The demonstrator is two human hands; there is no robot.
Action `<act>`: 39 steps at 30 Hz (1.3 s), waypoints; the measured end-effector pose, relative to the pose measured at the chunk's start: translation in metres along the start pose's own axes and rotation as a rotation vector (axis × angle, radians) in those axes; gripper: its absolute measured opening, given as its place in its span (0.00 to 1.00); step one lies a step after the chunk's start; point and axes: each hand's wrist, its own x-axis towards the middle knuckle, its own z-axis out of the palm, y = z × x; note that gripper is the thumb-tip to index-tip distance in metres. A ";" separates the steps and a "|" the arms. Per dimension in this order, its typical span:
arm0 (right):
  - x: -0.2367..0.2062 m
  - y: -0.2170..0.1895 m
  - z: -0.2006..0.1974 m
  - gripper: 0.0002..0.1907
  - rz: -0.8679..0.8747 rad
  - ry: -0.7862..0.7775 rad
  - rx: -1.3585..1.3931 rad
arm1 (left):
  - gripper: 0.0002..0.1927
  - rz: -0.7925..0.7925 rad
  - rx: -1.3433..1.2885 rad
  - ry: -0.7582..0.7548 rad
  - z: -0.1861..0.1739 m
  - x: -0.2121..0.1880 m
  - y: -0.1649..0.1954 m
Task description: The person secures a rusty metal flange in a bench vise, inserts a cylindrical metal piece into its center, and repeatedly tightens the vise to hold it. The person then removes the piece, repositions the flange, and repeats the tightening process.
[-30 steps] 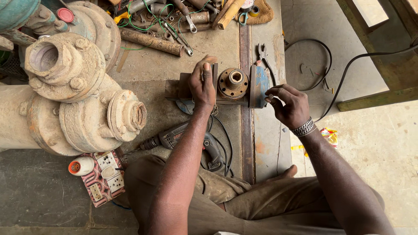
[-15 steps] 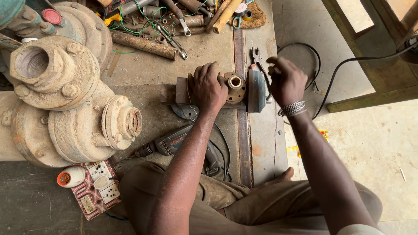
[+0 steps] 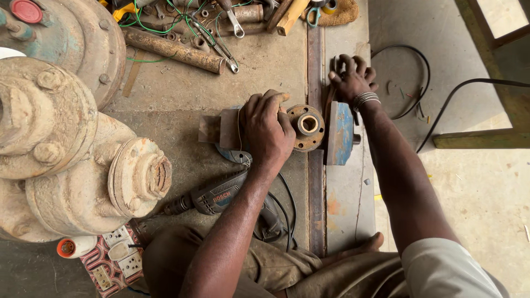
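- Large rusty pump casing [image 3: 66,160] fills the floor's left edge
- Power drill [image 3: 212,197] lies on the concrete floor [image 3: 265,60] near the person's knee
- Left hand [image 3: 268,129] presses palm-down, fingers curled, on a rusty flanged metal part [image 3: 306,127] at mid-floor
- Right hand [image 3: 352,77] closes around dark pliers [image 3: 335,66] beyond a blue metal block [image 3: 339,132]

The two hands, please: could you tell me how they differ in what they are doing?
The left hand lies flat on a metal part beside the rusty flange; the right hand reaches farther out, fingers curled over a tool on the floor. The right wears a wristband; the left is bare.
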 end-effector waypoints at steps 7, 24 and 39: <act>-0.014 0.016 0.011 0.22 0.012 0.242 0.013 | 0.08 0.001 -0.047 -0.034 0.001 0.002 0.005; -0.185 0.069 0.008 0.27 0.149 -0.260 0.288 | 0.32 0.115 -0.488 -0.263 -0.004 0.005 -0.023; -0.203 -0.020 -0.043 0.58 -0.645 0.028 0.103 | 0.30 0.378 -0.237 -0.430 -0.016 -0.005 -0.026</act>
